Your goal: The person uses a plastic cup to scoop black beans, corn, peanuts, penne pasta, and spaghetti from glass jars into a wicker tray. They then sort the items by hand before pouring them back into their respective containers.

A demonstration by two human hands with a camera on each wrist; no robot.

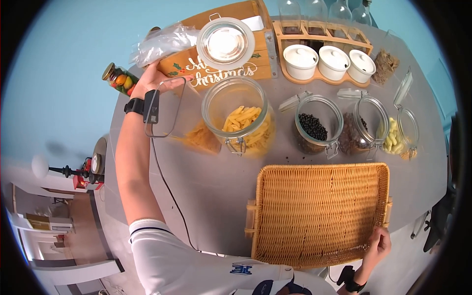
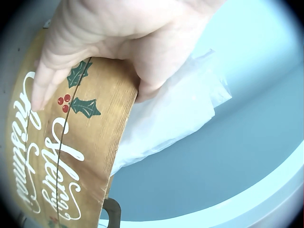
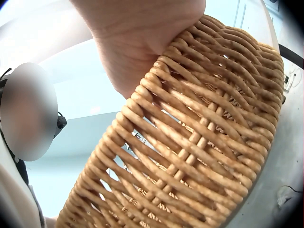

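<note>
My left hand grips the left end of a wooden crate with white "Merry Christmas" lettering. In the left wrist view, the fingers lie over its painted front board and the thumb hooks behind the top edge. A crumpled clear plastic bag sticks out of the crate beside the thumb. At the table's near edge, my right hand holds the rim of a rectangular wicker tray at its near right corner. From the right wrist, the woven side fills the view and the fingertips are hidden behind the rim.
Open glass jars hold penne pasta, black beans and other dry foods. Three white lidded pots stand before a bottle rack. A jar of colourful contents sits left of the crate. A black cable trails across the table.
</note>
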